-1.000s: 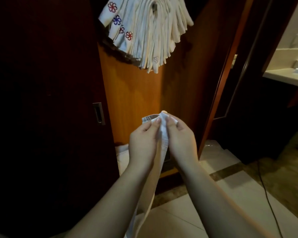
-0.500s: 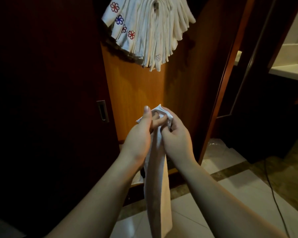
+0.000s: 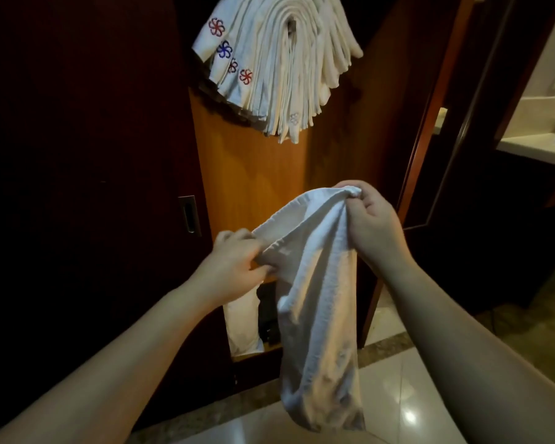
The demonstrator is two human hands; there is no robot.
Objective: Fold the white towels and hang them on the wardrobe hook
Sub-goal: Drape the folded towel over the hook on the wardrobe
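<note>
A white towel (image 3: 321, 302) hangs in front of me, held by its top edge. My left hand (image 3: 234, 267) pinches one end of that edge low on the left. Higher on the right, my right hand (image 3: 369, 219) grips the other end, bunched in its fingers. The edge stretches slanting between the hands and the rest droops toward the floor. Above, several folded white towels (image 3: 285, 62) with red and blue flower marks hang fanned over the wardrobe hook (image 3: 291, 25), which is mostly hidden by them.
The open wardrobe (image 3: 253, 174) has an orange wooden back panel, with a dark sliding door (image 3: 93, 187) on the left. White cloth (image 3: 242, 325) lies at the wardrobe bottom. A pale tiled floor (image 3: 407, 398) is below, and a bathroom counter (image 3: 539, 149) at the far right.
My hands, held together at the towel's top corner before, have moved apart. The left hand slid down and left along the edge, spreading the towel open.
</note>
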